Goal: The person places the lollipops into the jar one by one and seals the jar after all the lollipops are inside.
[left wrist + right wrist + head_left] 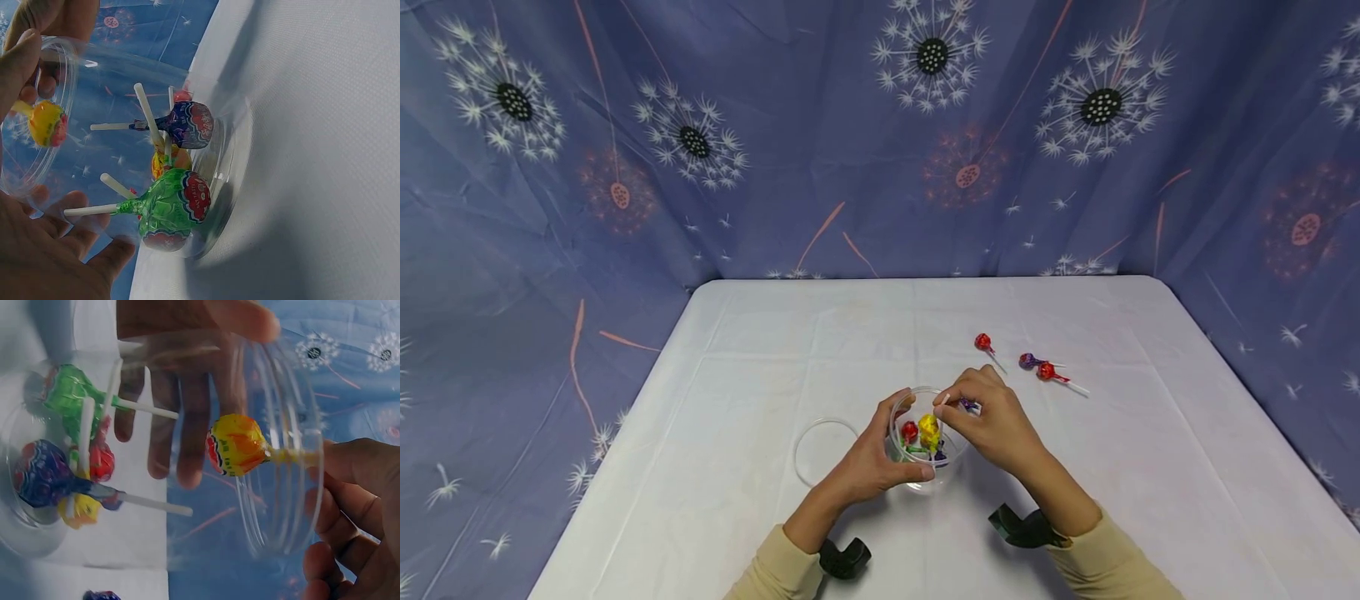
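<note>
My left hand [871,463] grips a clear plastic jar [203,547] from the side, its fingers and thumb curved round the wall. At the jar's mouth, my right hand [996,417] pinches the stick of a yellow lollipop [236,445]. That candy head hangs just inside the rim, apart from the lollipops lower down. Near the bottom of the jar lie a green lollipop [172,203], a dark purple one [190,125], a red one [101,462] and another yellow one [81,512]. Their white sticks point toward the opening.
A clear round lid or ring [797,450] lies on the white-covered table [760,358], left of the jar. Beyond my right hand are a red lollipop [982,342], a purple one [1027,361] and a second red one [1047,372]. A patterned blue curtain [805,167] surrounds the table.
</note>
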The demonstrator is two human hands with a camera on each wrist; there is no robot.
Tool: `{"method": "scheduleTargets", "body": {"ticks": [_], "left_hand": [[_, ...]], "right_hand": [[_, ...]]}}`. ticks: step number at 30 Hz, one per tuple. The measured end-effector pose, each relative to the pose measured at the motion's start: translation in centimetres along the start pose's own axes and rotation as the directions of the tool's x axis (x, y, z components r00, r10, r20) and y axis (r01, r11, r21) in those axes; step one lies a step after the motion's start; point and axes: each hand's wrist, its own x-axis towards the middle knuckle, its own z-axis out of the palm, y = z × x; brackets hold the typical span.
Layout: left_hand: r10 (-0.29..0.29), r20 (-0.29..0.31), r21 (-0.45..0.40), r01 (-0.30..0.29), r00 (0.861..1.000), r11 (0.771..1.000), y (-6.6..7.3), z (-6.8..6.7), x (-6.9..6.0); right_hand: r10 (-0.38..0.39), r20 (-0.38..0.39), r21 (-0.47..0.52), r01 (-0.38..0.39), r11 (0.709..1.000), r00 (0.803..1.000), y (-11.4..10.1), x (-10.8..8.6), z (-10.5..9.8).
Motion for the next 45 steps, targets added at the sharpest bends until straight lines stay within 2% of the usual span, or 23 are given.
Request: {"method": "scheduleTargets", "body": {"ticks": [10, 17, 21, 24, 30, 33, 39, 45], "left_hand": [[-0.003, 0.006, 0.008, 0.003, 1.0, 1.0, 0.0, 0.0, 0.1], [-0.001, 0.002, 0.011, 0.001, 1.0, 1.0, 0.2, 0.0, 0.0], [-0.001, 0.001, 0.022, 0.001, 1.0, 1.0, 0.2, 0.0, 0.0], [-0.001, 0.005, 0.027, 0.001, 1.0, 1.0, -0.2, 0.0, 0.1], [0.006, -0.01, 0.035, -0.006, 1.0, 0.999, -2.4, 0.3, 0.8], [0.016, -0.019, 0.038, -0.015, 1.0, 0.999, -3.1, 0.4, 1.0], [0.024, -0.029, 0.046, -0.023, 0.999, 0.999, -3.4, 0.5, 1.1], [0.015, -0.042, 0.057, -0.013, 0.999, 0.998, -3.3, 0.6, 1.2]], "right_hand": [[0.006, 0.061, -0.146, 0.002, 0.989, 0.998, -0.4, 0.0, 1.2], [-0.085, 0.049, -0.222, 0.094, 0.97, 0.995, -0.3, -0.1, 1.8], [-0.106, 0.038, -0.232, 0.112, 0.966, 0.994, -0.2, -0.2, 1.8], [-0.088, 0.042, -0.221, 0.095, 0.971, 0.995, -0.1, -0.2, 1.8], [-0.039, 0.047, -0.149, 0.046, 0.988, 0.998, -0.3, -0.4, 1.1], [-0.024, 0.033, -0.109, 0.027, 0.994, 0.999, -0.1, -0.4, 0.5], [-0.008, -0.051, -0.085, 0.003, 0.996, 0.999, 1.1, -0.1, -1.3], [0.088, -0.105, -0.084, -0.097, 0.992, 0.991, 2.7, -0.1, -3.2]]}}
